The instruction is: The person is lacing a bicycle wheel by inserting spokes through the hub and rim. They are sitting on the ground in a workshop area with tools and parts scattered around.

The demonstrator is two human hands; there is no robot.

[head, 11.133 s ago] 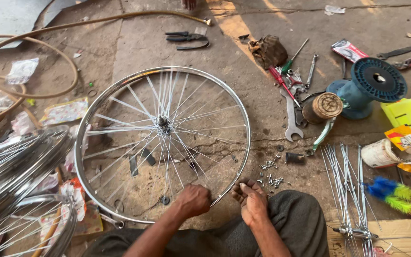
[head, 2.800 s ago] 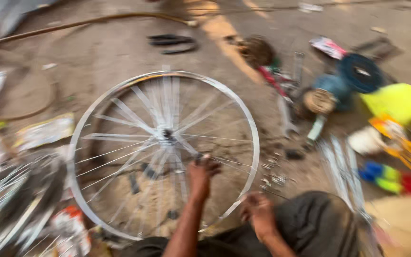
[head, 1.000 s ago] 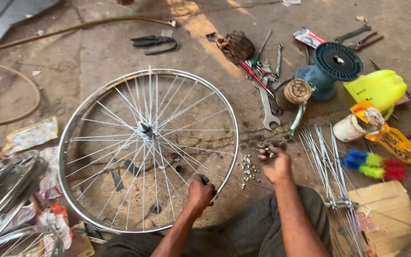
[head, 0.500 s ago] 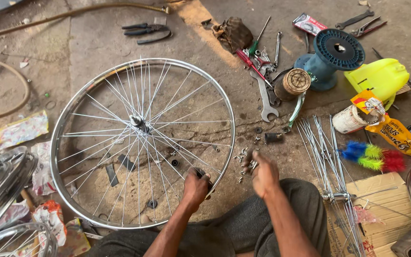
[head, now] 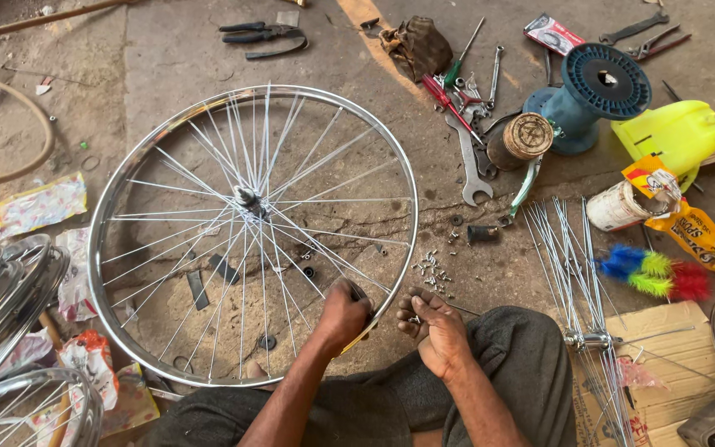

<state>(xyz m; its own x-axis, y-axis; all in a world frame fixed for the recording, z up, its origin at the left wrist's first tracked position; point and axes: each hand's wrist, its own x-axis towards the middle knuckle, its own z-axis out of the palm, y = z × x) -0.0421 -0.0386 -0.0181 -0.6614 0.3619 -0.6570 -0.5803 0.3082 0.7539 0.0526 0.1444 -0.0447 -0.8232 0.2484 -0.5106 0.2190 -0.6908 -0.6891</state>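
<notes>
A shiny bicycle wheel rim (head: 134,178) with thin spokes and a central hub (head: 247,199) lies flat on the concrete floor. My left hand (head: 343,313) grips the rim at its near right edge, fingers curled round it. My right hand (head: 432,324) hovers just right of the rim with fingers bent, pinching something small that I cannot make out. Several small metal spoke nipples (head: 432,269) lie scattered on the floor just beyond my right hand.
A bundle of loose spokes (head: 573,265) lies to the right. Wrenches (head: 467,161), screwdrivers, a blue spool (head: 602,87), a yellow can (head: 672,136), a tin (head: 614,207) and cardboard (head: 664,364) crowd the right side. Pliers (head: 258,35) lie at the top. More rims (head: 6,306) stack at the left.
My right hand has drawn back from the scattered nipples toward my knee. My left hand has stayed on the rim's near edge. The view has shifted slightly.
</notes>
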